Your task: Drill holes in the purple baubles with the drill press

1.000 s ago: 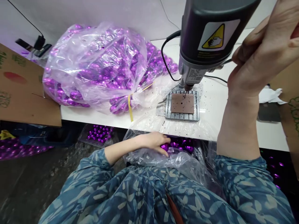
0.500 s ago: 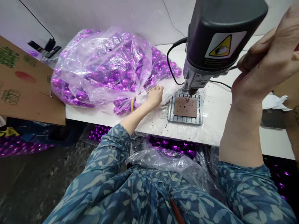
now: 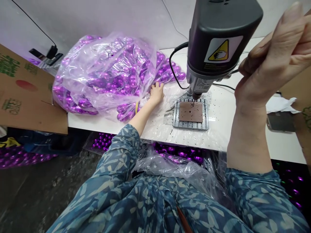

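Observation:
My left hand [image 3: 156, 93] reaches to the near edge of shiny purple balls [image 3: 167, 69] spilling beside a big clear plastic bag [image 3: 107, 64]. Its fingers are bent against the balls; purple shows by the fingertips, but what they pinch is hidden. Raised at the right, my right hand [image 3: 272, 60] is closed round the lever [image 3: 234, 72] of a black bench drill press [image 3: 222, 35], most of the lever covered by the fingers. Under the drill bit [image 3: 193, 103] a brown plate [image 3: 190, 111] with a small hole lies on the slotted metal base [image 3: 177, 121].
Dark shavings are scattered over the white table [image 3: 218, 139]. A yellow tie [image 3: 136, 107] gathers the bag's neck. A cardboard box [image 3: 26, 90] stands at the left. A phone [image 3: 282, 122] and white tissue [image 3: 282, 104] lie at the right. More purple balls [image 3: 179, 152] sit below the table edge.
My left hand has moved from beside the bag's neck up and away to the loose purple balls. My right hand stays at the lever; the view has shifted slightly.

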`<state>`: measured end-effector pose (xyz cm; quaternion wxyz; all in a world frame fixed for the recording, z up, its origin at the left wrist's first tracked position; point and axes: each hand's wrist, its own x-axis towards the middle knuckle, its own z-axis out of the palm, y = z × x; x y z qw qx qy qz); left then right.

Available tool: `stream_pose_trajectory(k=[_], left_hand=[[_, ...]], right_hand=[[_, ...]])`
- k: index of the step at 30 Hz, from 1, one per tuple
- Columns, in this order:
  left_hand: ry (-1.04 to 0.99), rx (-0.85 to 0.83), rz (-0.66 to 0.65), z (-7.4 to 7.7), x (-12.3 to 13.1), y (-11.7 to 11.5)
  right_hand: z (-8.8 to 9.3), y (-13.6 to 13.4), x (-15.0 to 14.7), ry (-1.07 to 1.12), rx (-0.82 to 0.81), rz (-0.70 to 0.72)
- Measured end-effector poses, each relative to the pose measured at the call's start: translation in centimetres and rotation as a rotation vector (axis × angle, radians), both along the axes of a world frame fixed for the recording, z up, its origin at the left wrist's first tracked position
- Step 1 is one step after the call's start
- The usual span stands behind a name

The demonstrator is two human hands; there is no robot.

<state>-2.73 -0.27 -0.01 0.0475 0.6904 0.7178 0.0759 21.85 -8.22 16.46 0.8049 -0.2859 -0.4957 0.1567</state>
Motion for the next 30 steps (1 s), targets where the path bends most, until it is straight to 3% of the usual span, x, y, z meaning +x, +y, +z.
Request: stream_pose_trajectory(k=[3,7,11,14,16,19,22,24,27,30], left_hand=[[-0.185,-0.051,-0.093,-0.6,-0.8,-0.7],[-0.451,-0.108,-0.310,-1.2,-1.8,-2.2],[-0.422,-0.048,-0.408,-1.8,-2.0,-4.2],[-0.305,-0.029,-0.322,-1.8,-2.0,-6.0],[-0.391,-0.021,-0.288,-1.5,-1.9,-7.1],[-0.906,0.003,-0.236,-0.7,-1.2,-8.4],[-1.545,-0.121,-0.016,0.2,0.1,-9.1],[-1.807,-0.251,0.145,0.6,1.2,-9.3],[-1.967,-0.364,0.292,1.1,2.5,-9.5],[-1.952,-0.388,0.263,1.0,3.5,-9.6]], right_hand=[[0.0,-0.1,0.0,0.007,0.014,0.002],[0.0,-0.1,0.1,0.007,-0.003,0.005],[-0.2,0.1,0.1,0.007,-0.002,0.008],[-0.3,0.3,0.2,0.013,0.005,-0.001],[-0.3,0.3,0.2,0.008,0.007,-0.007],[-0.3,0.2,0.3,-0.007,0.005,-0.010],[-0.2,0.1,0.3,-0.013,0.007,-0.015],[-0.2,-0.1,0.2,-0.015,0.004,-0.015],[-0.2,-0.2,0.2,-0.016,0.008,-0.008],[-0.2,0.1,0.1,-0.005,0.013,-0.005]])
